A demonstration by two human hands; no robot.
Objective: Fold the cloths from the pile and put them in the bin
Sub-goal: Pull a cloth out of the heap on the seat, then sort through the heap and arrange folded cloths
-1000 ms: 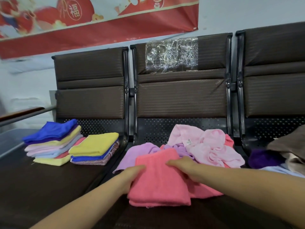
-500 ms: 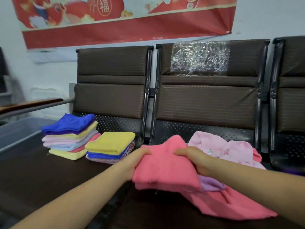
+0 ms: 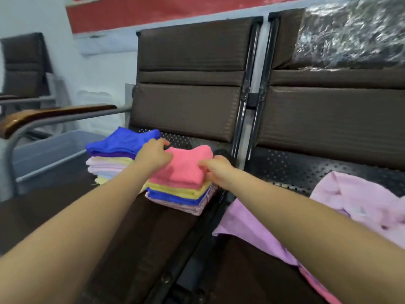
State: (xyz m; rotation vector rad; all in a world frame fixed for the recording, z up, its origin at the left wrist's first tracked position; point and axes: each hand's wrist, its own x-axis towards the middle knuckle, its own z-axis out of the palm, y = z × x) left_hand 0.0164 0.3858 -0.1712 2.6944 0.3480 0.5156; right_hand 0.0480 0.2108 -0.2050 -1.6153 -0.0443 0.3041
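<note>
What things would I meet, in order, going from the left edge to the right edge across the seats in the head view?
Wooden armrest → grey bin → stack topped by a blue cloth → left hand → folded pink cloth → right hand → unfolded lilac cloths.

A row of brown padded seats (image 3: pixel 188 88) stands against a pale wall (image 3: pixel 32 16), their backs joined by black metal posts (image 3: pixel 247 84). Crinkled clear plastic (image 3: pixel 350 31) covers the upper back of the right seat. A red banner (image 3: pixel 153 9) runs along the wall above. At left, a wooden armrest (image 3: pixel 43 116) tops a grey metal tube, with another chair (image 3: pixel 24 64) behind.
</note>
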